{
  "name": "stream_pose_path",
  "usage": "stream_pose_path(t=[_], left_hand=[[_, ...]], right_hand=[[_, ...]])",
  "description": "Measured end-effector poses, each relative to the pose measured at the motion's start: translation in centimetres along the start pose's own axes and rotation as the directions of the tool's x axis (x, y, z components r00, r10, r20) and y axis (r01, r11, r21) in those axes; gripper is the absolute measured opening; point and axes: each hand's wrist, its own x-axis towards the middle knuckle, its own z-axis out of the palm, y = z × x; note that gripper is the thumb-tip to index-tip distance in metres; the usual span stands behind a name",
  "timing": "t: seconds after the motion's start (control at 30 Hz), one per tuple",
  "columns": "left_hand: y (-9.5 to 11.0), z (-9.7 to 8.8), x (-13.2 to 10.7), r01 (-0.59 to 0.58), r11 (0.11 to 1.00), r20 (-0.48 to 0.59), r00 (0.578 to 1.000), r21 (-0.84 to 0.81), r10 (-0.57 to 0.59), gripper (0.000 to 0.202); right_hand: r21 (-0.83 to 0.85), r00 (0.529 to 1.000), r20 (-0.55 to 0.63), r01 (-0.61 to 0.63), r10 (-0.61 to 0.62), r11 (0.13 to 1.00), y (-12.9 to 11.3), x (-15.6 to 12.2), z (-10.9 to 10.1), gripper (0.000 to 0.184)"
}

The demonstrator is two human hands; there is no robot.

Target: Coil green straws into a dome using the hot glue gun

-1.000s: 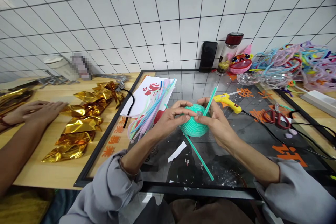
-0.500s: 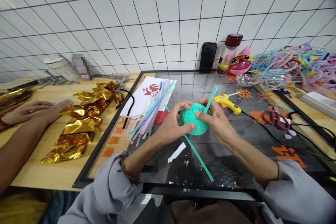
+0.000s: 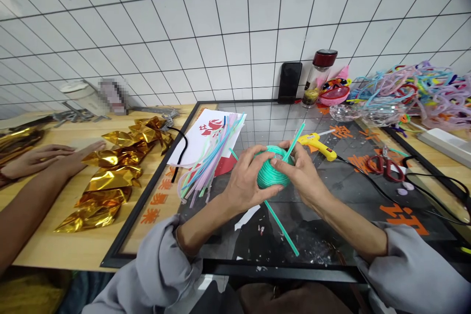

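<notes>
Between my two hands is a green ball of coiled pipe cleaner (image 3: 273, 175), held above the dark board. My left hand (image 3: 247, 175) wraps its left side, thumb below and fingers over the top. My right hand (image 3: 303, 169) grips the right side, its thumb pressed on the upper face by a loose green end that sticks up and to the right. Below the ball a straight green pipe cleaner (image 3: 282, 229) lies on the board. Left of my hands, a bundle of pastel pipe cleaners (image 3: 209, 157) rests on white paper (image 3: 191, 132) with a red print.
A yellow glue gun (image 3: 318, 146) lies right of my hands, its cord trailing to red-handled scissors (image 3: 386, 167). At the back stand a phone (image 3: 290, 82) and a glass bottle (image 3: 316, 78). Tangled pipe cleaners (image 3: 415, 88) fill the back right. Gold foil (image 3: 110, 176) and another person's hands (image 3: 40, 159) are at left.
My left hand has shifted right and its fingers reach further over the green ball, covering more of it. My right hand stays on the ball, with its thumb slightly further left.
</notes>
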Motion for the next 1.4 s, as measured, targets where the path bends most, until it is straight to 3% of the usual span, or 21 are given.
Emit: stream_pose_path(t=[0.2, 0.4, 0.5, 0.63, 0.87, 1.03, 1.17, 1.23, 1.3, 1.4], left_hand=[[-0.2, -0.4, 0.4, 0.034, 0.995, 0.020, 0.999, -0.091, -0.032, 0.058], [-0.6, -1.0, 0.9, 0.040, 0.986, 0.082, 0.996, -0.164, -0.027, 0.060], [-0.6, -1.1, 0.8, 0.023, 0.984, 0.108, 0.994, -0.174, -0.004, 0.061], [-0.6, -1.1, 0.7, 0.020, 0.983, 0.145, 0.989, -0.185, 0.007, 0.063], [-0.6, -1.3, 0.7, 0.040, 0.970, 0.180, 0.984, -0.238, 0.004, 0.060], [-0.7, -0.8, 0.6, 0.062, 0.967, 0.145, 0.989, -0.245, -0.027, 0.062], [-0.9, -0.5, 0.6, 0.059, 0.973, 0.114, 0.993, -0.224, -0.034, 0.064], [-1.1, -0.6, 0.7, 0.073, 0.968, 0.109, 0.993, -0.239, -0.048, 0.061], [-1.3, -0.9, 0.8, 0.103, 0.961, 0.117, 0.990, -0.256, -0.075, 0.059], [-1.7, -1.3, 1.0, 0.173, 0.950, 0.154, 0.979, -0.262, -0.135, 0.058]], right_hand=[[0.058, 0.998, 0.064, 0.005, -0.009, 0.998, -0.3, -0.3, -0.4, 0.058], [0.194, 0.996, 0.056, 0.050, -0.062, 0.980, 0.2, 0.0, -1.7, 0.028], [0.201, 0.995, -0.002, 0.100, -0.102, 0.974, 0.4, 0.1, -2.0, 0.020], [0.134, 0.979, -0.031, 0.205, -0.203, 0.969, 0.3, 0.1, -2.2, 0.015], [0.055, 0.946, 0.046, 0.319, -0.322, 0.946, 0.6, -0.1, -2.5, 0.015], [-0.036, 0.934, 0.056, 0.355, -0.353, 0.934, 0.9, -0.1, -2.6, 0.022], [-0.033, 0.925, 0.086, 0.373, -0.369, 0.927, 1.0, -0.3, -2.6, 0.015], [-0.031, 0.897, 0.144, 0.427, -0.419, 0.904, 0.8, -0.3, -2.7, 0.010], [-0.088, 0.855, 0.204, 0.501, -0.476, 0.861, 0.7, 0.0, -3.1, 0.019], [-0.320, 0.825, 0.169, 0.563, -0.539, 0.762, 0.9, 1.4, -4.6, 0.036]])
